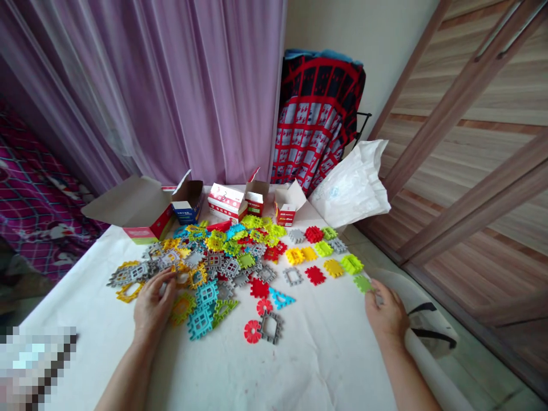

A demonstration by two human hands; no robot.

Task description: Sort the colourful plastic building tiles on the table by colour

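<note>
No words or numbers can be read here. The white toy box (225, 201) has red printing on its top, but it is too small and blurred to read. Left of this box, the red-sided carton (143, 225) and the blue-sided carton (186, 212) have small print, also unreadable. Right of it, the white plastic bag (353, 188) shows only faint blue print.

Building tiles (214, 268) show red, yellow, green, teal and grey; at twelve, a red-and-navy checked cloth (317, 125); at ten, lilac curtains (171, 85).
</note>
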